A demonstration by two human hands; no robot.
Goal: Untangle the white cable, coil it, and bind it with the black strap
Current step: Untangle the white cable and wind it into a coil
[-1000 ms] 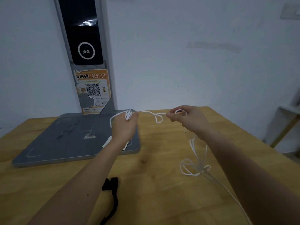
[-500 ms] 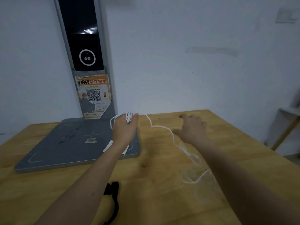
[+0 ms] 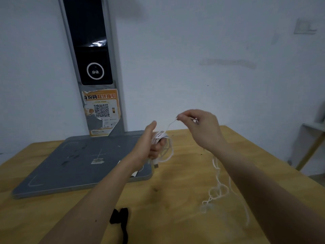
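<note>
My left hand (image 3: 149,145) grips a small bundle of loops of the white cable (image 3: 164,143) above the table, thumb up, with a plug end hanging below the fist. My right hand (image 3: 198,125) pinches a strand of the same cable a little higher and to the right. From there the cable drops under my right forearm into a loose tangle (image 3: 218,191) on the wooden table. The black strap (image 3: 121,221) lies on the table near the front, beside my left forearm.
A grey flat base (image 3: 70,166) with a tall grey post (image 3: 93,64), carrying a dark screen and an orange QR sticker, stands at the back left against the white wall. The wooden table (image 3: 175,199) ends at the right, where a pale shelf (image 3: 314,131) shows.
My right hand, spread open half a second ago, has closed on a strand and lifted it towards my left hand. More loops now sit in my left hand, which has turned thumb up.
</note>
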